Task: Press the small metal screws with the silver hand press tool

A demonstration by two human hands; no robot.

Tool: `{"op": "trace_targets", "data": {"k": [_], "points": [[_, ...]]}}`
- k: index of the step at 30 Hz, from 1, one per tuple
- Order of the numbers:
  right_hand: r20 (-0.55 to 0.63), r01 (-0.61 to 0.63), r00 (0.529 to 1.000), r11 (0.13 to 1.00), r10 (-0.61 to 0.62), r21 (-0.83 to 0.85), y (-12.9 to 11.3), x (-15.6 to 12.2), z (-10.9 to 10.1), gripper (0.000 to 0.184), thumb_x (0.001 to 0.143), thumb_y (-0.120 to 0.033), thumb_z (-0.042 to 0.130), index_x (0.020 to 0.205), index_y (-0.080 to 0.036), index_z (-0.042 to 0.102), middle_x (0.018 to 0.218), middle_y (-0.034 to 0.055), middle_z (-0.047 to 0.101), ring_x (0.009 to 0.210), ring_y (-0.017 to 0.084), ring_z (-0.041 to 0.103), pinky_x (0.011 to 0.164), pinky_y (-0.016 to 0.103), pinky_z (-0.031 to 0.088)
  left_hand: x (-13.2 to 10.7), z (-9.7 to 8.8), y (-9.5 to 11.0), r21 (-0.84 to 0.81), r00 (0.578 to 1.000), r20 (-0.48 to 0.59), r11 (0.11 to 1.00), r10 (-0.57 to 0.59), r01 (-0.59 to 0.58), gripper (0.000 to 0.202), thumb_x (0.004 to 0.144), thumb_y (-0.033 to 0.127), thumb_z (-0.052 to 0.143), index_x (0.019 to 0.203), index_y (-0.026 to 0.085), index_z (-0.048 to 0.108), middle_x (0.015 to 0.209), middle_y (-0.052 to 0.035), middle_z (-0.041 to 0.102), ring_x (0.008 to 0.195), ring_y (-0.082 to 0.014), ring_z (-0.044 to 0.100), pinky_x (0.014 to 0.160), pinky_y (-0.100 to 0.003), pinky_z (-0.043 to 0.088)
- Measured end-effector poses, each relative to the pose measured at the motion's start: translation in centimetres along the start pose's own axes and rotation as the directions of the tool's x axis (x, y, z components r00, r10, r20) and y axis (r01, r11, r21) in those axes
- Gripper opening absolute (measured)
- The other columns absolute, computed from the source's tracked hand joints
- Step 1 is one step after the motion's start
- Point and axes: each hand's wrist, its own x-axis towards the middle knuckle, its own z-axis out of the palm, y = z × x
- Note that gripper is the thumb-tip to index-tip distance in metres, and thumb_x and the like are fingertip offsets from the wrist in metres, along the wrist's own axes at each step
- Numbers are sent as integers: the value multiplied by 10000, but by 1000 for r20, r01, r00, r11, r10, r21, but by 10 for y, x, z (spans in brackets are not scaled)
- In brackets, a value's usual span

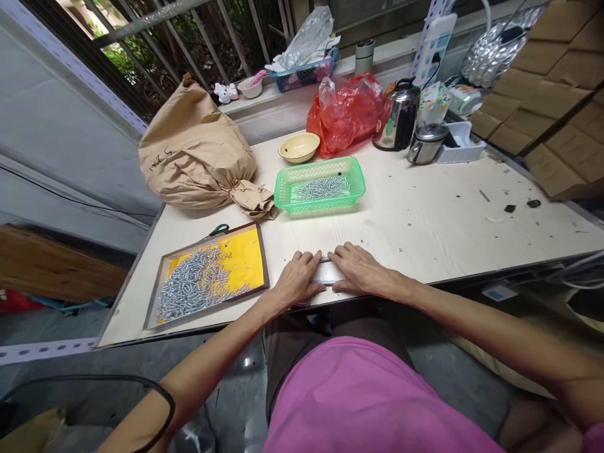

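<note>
Near the front edge of the table, my left hand [298, 277] and my right hand [355, 269] grip the two ends of a small flat rectangular piece [329, 272]. Its pale middle and dark long edges show between my hands; the ends are hidden under my fingers. To the left lies a shallow tray [265, 255] with a yellow sheet [248, 255] in it. A heap of small silvery metal pins [189, 283] covers much of that sheet. Beyond my hands stands a green plastic basket [321, 205], with similar small metal pieces [325, 187] on its bottom.
A bulging brown paper sack [198, 157] leans at the back left, by green-handled scissors [219, 229]. Farther back are a cream bowl [299, 148], a red plastic bag [349, 116], a kettle [402, 116] and a metal pot [427, 146]. Cardboard [552, 94] rises at the right.
</note>
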Motion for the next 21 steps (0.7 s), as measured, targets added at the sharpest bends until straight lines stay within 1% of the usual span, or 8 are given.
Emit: {"op": "trace_targets", "data": {"k": [2, 4, 7, 9, 11, 14, 18, 21], "points": [[34, 13, 999, 1000, -12, -10, -1, 0, -7, 449, 736, -393, 723, 1061, -126, 569, 1035, 139, 565, 969, 271, 501, 810, 376, 414, 4, -3, -1, 7, 999, 25, 999, 37, -37, 639, 766, 431, 662, 1292, 150, 431, 1121, -110, 550, 994, -267, 480, 870, -392, 431], [53, 13, 998, 1000, -13, -5, -3, 2, -13, 389, 760, -352, 710, 1048, -124, 583, 1045, 135, 565, 967, 256, 504, 810, 355, 418, 8, -5, -2, 6, 996, 47, 997, 72, -72, 521, 794, 434, 631, 1219, 168, 489, 1069, -92, 556, 959, -247, 486, 835, -366, 436], [91, -11, 996, 1000, 11, -10, -3, 7, -19, 359, 773, -350, 704, 1036, -125, 609, 1034, 130, 577, 969, 251, 511, 801, 334, 418, 12, -6, -3, 25, 995, 44, 995, 94, -95, 392, 831, 408, 589, 1120, 149, 537, 1010, -93, 552, 935, -235, 489, 797, -349, 438], [114, -7, 993, 1000, 10, -24, -1, 12, -19, 290, 799, -330, 680, 1002, -131, 627, 1005, 120, 592, 964, 242, 521, 790, 315, 412, 14, -4, -4, 44, 995, 27, 995, 92, -93, 327, 853, 391, 560, 1059, 137, 555, 995, -98, 549, 931, -235, 489, 792, -350, 436], [128, 9, 992, 999, -3, -41, 2, 18, -17, 206, 832, -292, 643, 961, -132, 636, 980, 111, 604, 957, 231, 530, 777, 299, 403, 16, -1, -3, 48, 998, 11, 997, 67, -68, 280, 871, 378, 534, 1006, 134, 565, 986, -100, 553, 927, -234, 492, 788, -351, 435], [126, 35, 992, 998, -28, -48, 7, 24, -13, 126, 875, -239, 575, 907, -135, 637, 943, 95, 616, 927, 214, 542, 746, 283, 389, 18, 4, -1, 29, 1000, -1, 1000, -6, 6, 224, 888, 349, 512, 945, 140, 571, 965, -92, 568, 914, -228, 500, 776, -344, 438], [107, 47, 993, 999, -44, -25, 8, 28, -10, 145, 902, -241, 532, 871, -142, 633, 908, 84, 620, 892, 200, 549, 717, 271, 378, 21, 3, 1, 7, 997, -6, 997, -73, 73, 171, 884, 312, 522, 906, 151, 577, 946, -80, 587, 899, -222, 513, 769, -338, 447], [86, 46, 995, 998, -44, -30, 9, 27, -11, 173, 913, -259, 511, 908, -139, 635, 938, 98, 619, 912, 210, 541, 740, 281, 385, 20, 2, 2, 19, 994, -28, 995, -101, 102, 173, 875, 316, 533, 913, 156, 586, 954, -83, 598, 916, -230, 525, 777, -344, 462]]}}
